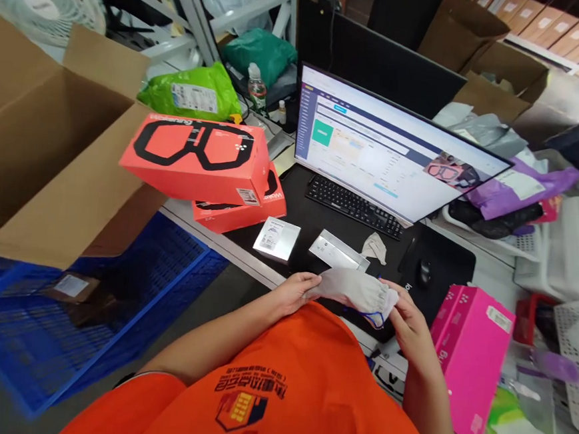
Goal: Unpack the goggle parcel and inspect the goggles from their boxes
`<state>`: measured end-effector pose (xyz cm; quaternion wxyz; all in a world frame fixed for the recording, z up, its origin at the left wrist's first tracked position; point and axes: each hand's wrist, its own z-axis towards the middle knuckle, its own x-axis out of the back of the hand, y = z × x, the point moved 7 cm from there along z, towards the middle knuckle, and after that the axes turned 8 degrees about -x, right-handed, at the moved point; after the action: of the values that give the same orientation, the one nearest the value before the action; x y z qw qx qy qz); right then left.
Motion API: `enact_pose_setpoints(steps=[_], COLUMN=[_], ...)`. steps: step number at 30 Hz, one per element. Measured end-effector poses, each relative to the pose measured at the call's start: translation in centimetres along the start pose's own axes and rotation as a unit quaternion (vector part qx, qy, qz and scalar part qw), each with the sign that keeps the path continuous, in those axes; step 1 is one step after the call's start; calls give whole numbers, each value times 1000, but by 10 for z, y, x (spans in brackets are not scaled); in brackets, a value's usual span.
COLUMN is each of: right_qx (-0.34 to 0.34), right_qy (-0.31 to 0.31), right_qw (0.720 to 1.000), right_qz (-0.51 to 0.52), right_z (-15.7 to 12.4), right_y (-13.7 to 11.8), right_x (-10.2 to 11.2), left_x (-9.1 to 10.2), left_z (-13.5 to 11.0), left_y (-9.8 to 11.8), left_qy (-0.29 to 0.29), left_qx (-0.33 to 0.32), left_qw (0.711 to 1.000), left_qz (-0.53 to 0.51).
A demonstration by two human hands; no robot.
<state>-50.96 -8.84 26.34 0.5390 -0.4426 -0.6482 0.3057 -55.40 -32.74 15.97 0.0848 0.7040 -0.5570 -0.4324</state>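
Note:
My left hand (pixel 293 293) and my right hand (pixel 409 315) hold a grey work glove (pixel 354 290) between them, just above my orange shirt. The left hand pinches the glove's cuff end. The right hand's fingers close on the finger end, which has a blue trim. Just beyond the glove lie two small silver boxes (pixel 278 238) (pixel 337 251) and a second crumpled grey glove (pixel 376 247) on the black desk mat.
Two stacked orange goggle boxes (pixel 199 156) sit left of the monitor (pixel 389 151) and keyboard (pixel 353 206). A mouse (pixel 424 273) and a pink box (pixel 472 352) lie to the right. A large cardboard carton (pixel 49 151) and a blue crate (pixel 86 308) stand on the left.

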Motion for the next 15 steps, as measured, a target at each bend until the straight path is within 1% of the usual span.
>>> enact_pose_setpoints(steps=[2, 5, 8, 10, 12, 14, 15], right_qx=[1, 3, -28, -66, -84, -73, -64], right_qy=[1, 32, 80, 111, 159, 221, 249], right_qw=[1000, 999, 993, 977, 955, 935, 926], right_qz=[-2, 13, 85, 168, 237, 269, 278], right_z=[-3, -11, -22, -31, -40, -49, -52], right_y=[-4, -5, 11, 30, 47, 57, 60], right_x=[6, 19, 37, 52, 69, 88, 95], left_x=[0, 3, 9, 14, 18, 21, 21], left_z=[6, 19, 30, 35, 36, 35, 34], left_y=[-2, 0, 8, 17, 28, 36, 38], left_qy=[1, 13, 24, 19, 6, -18, -39], left_qx=[-18, -62, -124, -171, -217, -254, -274], left_qw=[1000, 995, 982, 966, 942, 916, 897], left_qz=[25, 75, 140, 195, 258, 310, 343])
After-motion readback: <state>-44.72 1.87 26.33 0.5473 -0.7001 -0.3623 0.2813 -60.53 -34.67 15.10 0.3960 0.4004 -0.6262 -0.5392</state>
